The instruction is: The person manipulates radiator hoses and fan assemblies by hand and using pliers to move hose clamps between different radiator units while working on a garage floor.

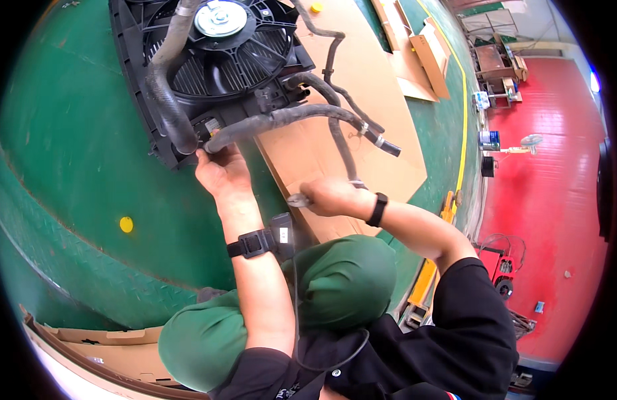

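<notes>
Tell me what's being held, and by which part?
The right hand grips a metal tool, perhaps pliers, behind its exposed head; the fist hides the rest. The left hand is at one end of a black hose; its grip is unclear.

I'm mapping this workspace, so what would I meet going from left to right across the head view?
Yellow disc on the green floor, left hand, right hand gripping a grey metal tool, black band on the right wrist, blue can, small blue object on the red floor.
</notes>
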`<state>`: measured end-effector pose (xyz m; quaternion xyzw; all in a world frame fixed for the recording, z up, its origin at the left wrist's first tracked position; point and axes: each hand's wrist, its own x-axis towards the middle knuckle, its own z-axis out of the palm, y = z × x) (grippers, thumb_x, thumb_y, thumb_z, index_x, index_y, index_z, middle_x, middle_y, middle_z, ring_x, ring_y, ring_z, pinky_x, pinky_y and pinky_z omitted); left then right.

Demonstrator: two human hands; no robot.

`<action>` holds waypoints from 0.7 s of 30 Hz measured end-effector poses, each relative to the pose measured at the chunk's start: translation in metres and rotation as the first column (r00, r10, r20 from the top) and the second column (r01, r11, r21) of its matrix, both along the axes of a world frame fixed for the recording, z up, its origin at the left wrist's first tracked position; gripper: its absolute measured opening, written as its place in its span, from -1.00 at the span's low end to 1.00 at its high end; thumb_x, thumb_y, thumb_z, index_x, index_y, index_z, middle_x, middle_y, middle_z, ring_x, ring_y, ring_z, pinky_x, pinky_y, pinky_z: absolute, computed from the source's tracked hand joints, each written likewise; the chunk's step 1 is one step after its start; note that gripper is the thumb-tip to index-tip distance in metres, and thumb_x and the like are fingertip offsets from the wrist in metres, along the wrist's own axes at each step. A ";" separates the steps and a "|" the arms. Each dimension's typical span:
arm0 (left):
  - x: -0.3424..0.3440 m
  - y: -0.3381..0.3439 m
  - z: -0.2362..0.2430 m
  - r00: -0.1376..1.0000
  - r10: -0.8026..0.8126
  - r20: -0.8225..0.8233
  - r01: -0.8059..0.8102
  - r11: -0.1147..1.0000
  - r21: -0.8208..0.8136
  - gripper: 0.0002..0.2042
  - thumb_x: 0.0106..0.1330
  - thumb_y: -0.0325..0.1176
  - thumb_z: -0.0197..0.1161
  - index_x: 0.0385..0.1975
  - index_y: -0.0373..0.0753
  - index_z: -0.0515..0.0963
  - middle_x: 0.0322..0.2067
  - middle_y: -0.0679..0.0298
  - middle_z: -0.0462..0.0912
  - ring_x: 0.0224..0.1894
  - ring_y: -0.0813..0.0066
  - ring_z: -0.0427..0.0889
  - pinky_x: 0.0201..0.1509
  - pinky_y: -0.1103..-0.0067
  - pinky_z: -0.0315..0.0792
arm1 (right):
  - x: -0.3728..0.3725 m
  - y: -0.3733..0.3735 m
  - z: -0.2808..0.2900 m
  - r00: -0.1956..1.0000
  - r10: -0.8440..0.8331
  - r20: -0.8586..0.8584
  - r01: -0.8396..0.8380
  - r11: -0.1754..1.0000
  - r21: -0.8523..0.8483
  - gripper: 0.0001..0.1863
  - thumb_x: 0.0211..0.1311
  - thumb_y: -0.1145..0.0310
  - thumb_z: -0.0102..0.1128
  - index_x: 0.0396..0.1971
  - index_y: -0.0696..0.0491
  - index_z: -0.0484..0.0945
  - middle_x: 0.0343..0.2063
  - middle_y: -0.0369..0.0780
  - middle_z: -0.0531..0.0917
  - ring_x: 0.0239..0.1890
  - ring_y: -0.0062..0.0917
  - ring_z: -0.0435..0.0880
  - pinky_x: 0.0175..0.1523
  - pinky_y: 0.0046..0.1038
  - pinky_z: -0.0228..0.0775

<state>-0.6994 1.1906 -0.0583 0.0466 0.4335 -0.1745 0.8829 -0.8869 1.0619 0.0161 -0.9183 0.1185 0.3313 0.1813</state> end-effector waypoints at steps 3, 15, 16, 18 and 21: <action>0.004 0.003 0.003 1.000 0.018 -0.020 -0.018 1.000 -0.001 -0.62 0.63 -0.14 -0.18 0.00 -0.36 0.42 -0.17 0.05 0.66 -0.08 0.16 0.70 0.08 0.33 0.65 | 0.003 0.001 -0.034 0.999 0.023 -0.026 -0.024 0.999 -0.029 -0.86 0.16 0.35 0.19 -0.36 0.09 0.60 -0.41 -0.03 0.70 -0.27 0.00 0.68 -0.14 -0.06 0.52; 0.008 0.006 -0.002 0.997 0.066 0.025 -0.064 0.995 -0.078 -0.59 0.64 -0.18 -0.27 -0.03 -0.37 0.50 -0.12 0.06 0.70 -0.06 0.12 0.72 0.06 0.27 0.67 | 0.121 0.016 0.098 0.487 0.173 0.856 -0.024 0.983 -0.184 -0.49 -0.02 0.33 0.50 -0.04 0.12 0.52 -0.08 -0.05 0.59 -0.02 -0.11 0.59 0.07 -0.15 0.47; 0.007 0.005 -0.001 0.997 0.065 0.033 -0.062 0.996 -0.064 -0.59 0.64 -0.19 -0.27 -0.03 -0.36 0.49 -0.13 0.07 0.70 -0.06 0.12 0.72 0.06 0.27 0.67 | 0.136 0.016 0.102 0.503 0.182 0.845 -0.062 0.983 -0.174 -0.45 -0.03 0.26 0.51 -0.02 0.11 0.53 -0.05 -0.05 0.58 0.00 -0.10 0.58 0.11 -0.14 0.45; 0.004 0.004 0.004 0.997 0.034 0.073 -0.028 0.997 -0.076 -0.58 0.64 -0.17 -0.28 -0.03 -0.33 0.50 -0.12 0.10 0.70 -0.10 0.14 0.71 -0.02 0.27 0.65 | 0.160 0.018 0.105 0.642 0.216 0.736 -0.131 0.976 -0.173 -0.38 -0.04 0.13 0.52 0.02 0.09 0.53 -0.04 -0.07 0.59 0.03 -0.09 0.55 0.17 -0.15 0.41; 0.004 0.003 0.007 0.993 0.012 0.115 -0.005 0.998 -0.061 -0.56 0.64 -0.13 -0.29 0.03 -0.30 0.50 -0.05 0.12 0.67 -0.03 0.22 0.65 0.00 0.30 0.60 | 0.190 0.024 0.097 0.607 0.568 0.555 -0.339 0.817 -0.466 -0.53 0.00 -0.04 0.43 -0.25 0.06 0.70 -0.26 -0.20 0.69 -0.04 -0.26 0.59 0.11 -0.19 0.36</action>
